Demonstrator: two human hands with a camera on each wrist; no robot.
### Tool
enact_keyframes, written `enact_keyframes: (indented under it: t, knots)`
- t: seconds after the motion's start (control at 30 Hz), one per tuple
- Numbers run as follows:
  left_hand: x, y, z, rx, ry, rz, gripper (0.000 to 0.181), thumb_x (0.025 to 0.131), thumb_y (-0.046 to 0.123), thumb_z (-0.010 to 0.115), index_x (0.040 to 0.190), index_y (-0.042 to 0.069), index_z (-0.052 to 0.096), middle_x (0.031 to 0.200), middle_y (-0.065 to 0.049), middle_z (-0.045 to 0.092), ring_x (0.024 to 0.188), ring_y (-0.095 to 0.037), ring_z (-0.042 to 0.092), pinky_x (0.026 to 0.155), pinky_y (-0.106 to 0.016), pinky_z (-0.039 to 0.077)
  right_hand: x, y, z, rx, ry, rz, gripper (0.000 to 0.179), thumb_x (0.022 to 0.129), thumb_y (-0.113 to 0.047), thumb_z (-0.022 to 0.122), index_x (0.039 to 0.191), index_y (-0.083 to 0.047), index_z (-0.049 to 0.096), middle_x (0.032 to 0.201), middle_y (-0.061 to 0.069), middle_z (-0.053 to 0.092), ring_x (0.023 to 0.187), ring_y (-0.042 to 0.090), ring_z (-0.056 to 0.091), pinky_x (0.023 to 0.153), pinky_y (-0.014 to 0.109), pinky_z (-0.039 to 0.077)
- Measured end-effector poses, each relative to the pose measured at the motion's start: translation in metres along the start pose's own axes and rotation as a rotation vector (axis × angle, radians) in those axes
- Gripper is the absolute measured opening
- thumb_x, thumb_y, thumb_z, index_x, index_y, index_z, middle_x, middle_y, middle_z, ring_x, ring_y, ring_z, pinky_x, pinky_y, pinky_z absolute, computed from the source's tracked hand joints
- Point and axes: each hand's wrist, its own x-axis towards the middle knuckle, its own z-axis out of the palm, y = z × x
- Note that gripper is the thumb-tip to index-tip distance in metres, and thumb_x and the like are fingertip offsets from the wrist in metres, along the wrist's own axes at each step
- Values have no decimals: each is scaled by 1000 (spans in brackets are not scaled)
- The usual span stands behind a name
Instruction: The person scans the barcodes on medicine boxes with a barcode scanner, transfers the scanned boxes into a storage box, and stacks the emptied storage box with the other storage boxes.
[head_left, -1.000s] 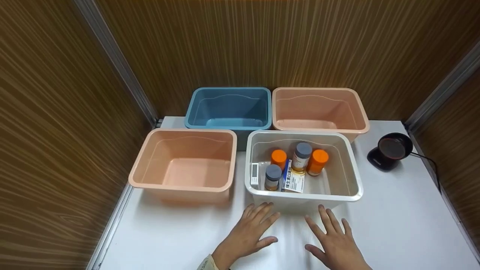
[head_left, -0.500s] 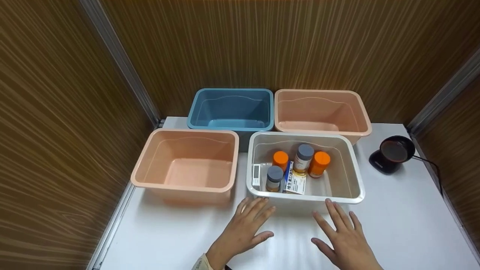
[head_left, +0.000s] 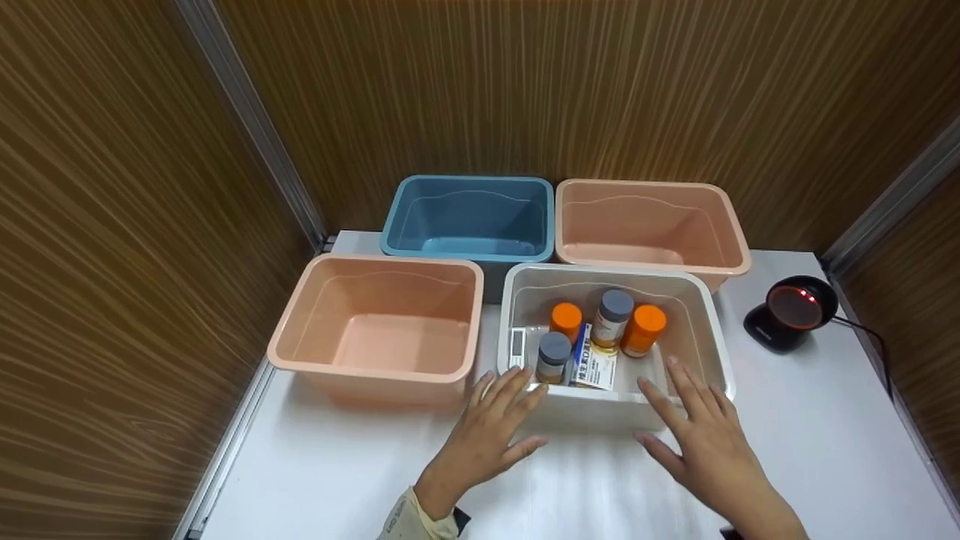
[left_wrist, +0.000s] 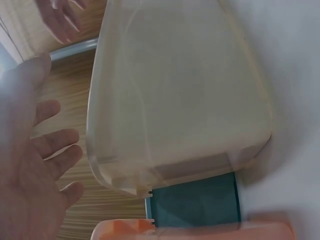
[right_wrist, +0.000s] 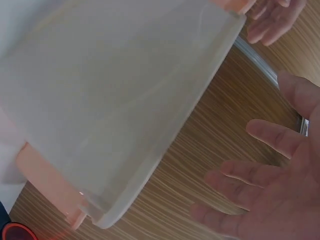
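Both hands hover with fingers spread at the near side of a white bin. My left hand is by its front left corner, and my right hand reaches over the front rim toward the right end. Neither holds anything; in the wrist views a gap shows between fingers and bin wall. Inside the bin stand two orange-capped bottles, one at the middle and one farther right. Two grey-capped bottles, a rear one and a front one, stand there too. A medicine box lies between them, and a small white box is at the left wall.
To the left is a peach bin. Behind stand a blue bin and another peach bin. A black scanner with a red-lit face and a cable sits at the right. Wood-grain panels enclose the white table.
Both hands have moved forward, from just short of the white bin to its front rim, and the right hand has also moved right. Red lights have come on in the scanner.
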Motion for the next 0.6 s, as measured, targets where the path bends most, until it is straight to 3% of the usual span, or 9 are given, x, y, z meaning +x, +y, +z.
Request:
enact_keyframes:
  t: [0.13,0.33,0.6]
  knots:
    - [12,-10,4,-36,5,-45,69,93,52,51,149,18,31,155,-8,19,140,-24,17,108,-51,16,18,10,-12,59,82,-45,77,77,-30,78,144,-23,42,156,11,13,130,43,29,97,63,24]
    - [30,-21,11,-76,-3,-164,70,93,58,44,150,19,30,156,-6,18,142,-21,11,109,-50,14,53,23,-33,130,215,-183,70,76,-21,79,138,-11,49,149,15,32,124,43,39,93,61,33]
    - [46,-29,20,-195,-27,-307,72,91,63,40,151,25,26,158,-3,6,142,-20,5,110,-47,10,107,31,-48,307,95,-141,59,88,-27,68,142,-22,46,146,10,38,128,38,37,95,62,33]
